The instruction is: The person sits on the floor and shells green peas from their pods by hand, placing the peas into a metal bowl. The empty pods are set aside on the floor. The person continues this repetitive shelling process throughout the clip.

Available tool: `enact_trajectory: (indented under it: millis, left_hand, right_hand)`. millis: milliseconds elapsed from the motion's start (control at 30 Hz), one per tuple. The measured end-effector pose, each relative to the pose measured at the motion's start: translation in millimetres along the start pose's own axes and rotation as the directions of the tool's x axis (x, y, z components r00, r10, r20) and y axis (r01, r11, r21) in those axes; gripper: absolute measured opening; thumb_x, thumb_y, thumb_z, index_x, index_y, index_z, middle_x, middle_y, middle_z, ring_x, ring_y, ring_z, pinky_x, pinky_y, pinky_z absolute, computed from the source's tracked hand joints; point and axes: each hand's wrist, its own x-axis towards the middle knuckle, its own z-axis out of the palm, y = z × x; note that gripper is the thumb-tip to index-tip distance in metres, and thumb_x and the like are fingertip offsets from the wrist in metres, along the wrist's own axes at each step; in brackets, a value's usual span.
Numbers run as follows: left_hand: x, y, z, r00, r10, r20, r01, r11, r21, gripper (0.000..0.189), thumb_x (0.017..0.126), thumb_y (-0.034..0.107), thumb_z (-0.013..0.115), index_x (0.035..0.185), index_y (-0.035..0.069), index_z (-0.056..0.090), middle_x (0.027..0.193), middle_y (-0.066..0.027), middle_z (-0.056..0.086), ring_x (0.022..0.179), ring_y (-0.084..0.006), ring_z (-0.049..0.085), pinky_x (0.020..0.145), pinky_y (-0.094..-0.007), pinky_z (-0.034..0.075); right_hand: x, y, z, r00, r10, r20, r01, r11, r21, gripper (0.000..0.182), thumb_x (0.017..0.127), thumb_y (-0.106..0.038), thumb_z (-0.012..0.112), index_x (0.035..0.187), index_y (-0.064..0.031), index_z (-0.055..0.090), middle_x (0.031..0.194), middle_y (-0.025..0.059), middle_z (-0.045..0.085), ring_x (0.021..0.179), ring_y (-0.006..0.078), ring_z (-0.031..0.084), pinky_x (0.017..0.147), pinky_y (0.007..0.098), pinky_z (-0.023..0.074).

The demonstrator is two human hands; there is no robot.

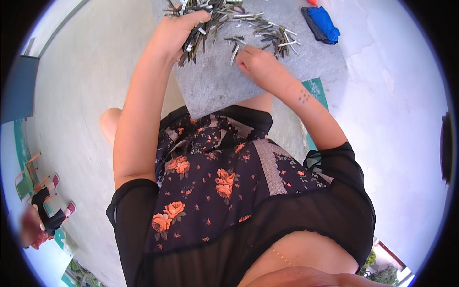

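Observation:
My left hand (183,30) grips a thick bundle of thin dark strips (193,46), some with white pieces among them, with the thumb across it. The strips look like dried plant pieces, but I cannot tell their exact kind. My right hand (259,66) is curled over the grey tabletop (211,86), close to a few loose strips (235,48). Its fingertips are hidden from me, so whether they pinch a strip is unclear. Just beyond that hand lies a scattered pile of the same dark and white strips (281,41).
A blue and dark folded item (321,25) lies near the wall, with part of something red (312,2) beyond it. Below the tabletop spreads my floral garment (215,179). Far left, another person (46,211) sits on a chair (27,186). A blue-grey panel (19,89) stands behind.

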Motion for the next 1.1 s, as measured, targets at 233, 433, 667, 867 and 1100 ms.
enact_trajectory:
  millis: [233, 433, 667, 867, 1100]
  left_hand:
    - [-22.4, 19.6, 12.2, 0.992, 0.122, 0.02, -0.118, 0.983, -0.137, 0.024, 0.082, 0.004, 0.07, 0.105, -0.002, 0.066, 0.093, -0.0078, 0.069, 0.084, -0.0149, 0.064, 0.074, -0.0309, 0.054]
    - [-25.2, 29.0, 9.2, 0.998, 0.06, 0.0, -0.059, 0.987, -0.15, 0.029, 0.08, 0.001, 0.07, 0.108, -0.002, 0.064, 0.096, -0.0079, 0.069, 0.082, -0.0163, 0.065, 0.074, -0.0313, 0.055]
    - [-25.2, 23.0, 0.3, 0.995, 0.09, -0.04, -0.093, 0.993, -0.07, 0.03, 0.082, 0.008, 0.072, 0.11, -0.001, 0.066, 0.099, -0.0065, 0.069, 0.085, -0.0153, 0.065, 0.077, -0.0308, 0.053]
    - [-21.8, 17.4, -8.3, 0.996, 0.076, -0.053, -0.08, 0.994, -0.079, 0.027, 0.083, 0.005, 0.071, 0.108, 0.0, 0.066, 0.096, -0.0059, 0.07, 0.083, -0.015, 0.065, 0.074, -0.0312, 0.054]
    - [-24.5, 21.2, 3.6, 0.998, 0.018, -0.057, -0.022, 0.998, -0.063, 0.024, 0.083, 0.007, 0.072, 0.104, 0.0, 0.066, 0.091, -0.0057, 0.068, 0.08, -0.015, 0.065, 0.069, -0.0307, 0.054]
  right_hand:
    - [19.4, 16.9, -38.6, 0.972, 0.153, -0.176, -0.126, 0.98, 0.157, 0.006, 0.083, -0.008, 0.065, 0.085, -0.0031, 0.062, 0.081, 0.0143, 0.063, 0.072, 0.0328, 0.064, 0.063, 0.041, 0.0518]
    - [123.1, 98.0, -95.2, 0.867, 0.24, -0.436, -0.271, 0.963, -0.01, 0.013, 0.086, -0.016, 0.064, 0.089, -0.0033, 0.067, 0.086, 0.0169, 0.069, 0.081, 0.034, 0.069, 0.072, 0.0415, 0.0544]
    - [151.0, 189.1, -70.0, 0.883, 0.131, -0.451, -0.182, 0.981, -0.073, 0.027, 0.093, -0.016, 0.059, 0.117, -0.0064, 0.068, 0.102, 0.0146, 0.073, 0.095, 0.0264, 0.071, 0.085, 0.0337, 0.0546]
    - [19.5, 154.7, -28.0, 0.854, 0.321, -0.41, -0.321, 0.944, 0.069, 0.042, 0.095, -0.031, 0.059, 0.122, 0.0006, 0.062, 0.124, 0.0228, 0.063, 0.117, 0.0368, 0.059, 0.1, 0.044, 0.0452]
    - [-3.7, 88.9, 11.8, 0.814, 0.372, -0.446, -0.407, 0.913, 0.019, 0.059, 0.095, -0.041, 0.06, 0.127, 0.0083, 0.055, 0.135, 0.0282, 0.054, 0.128, 0.0428, 0.048, 0.11, 0.0467, 0.0354]
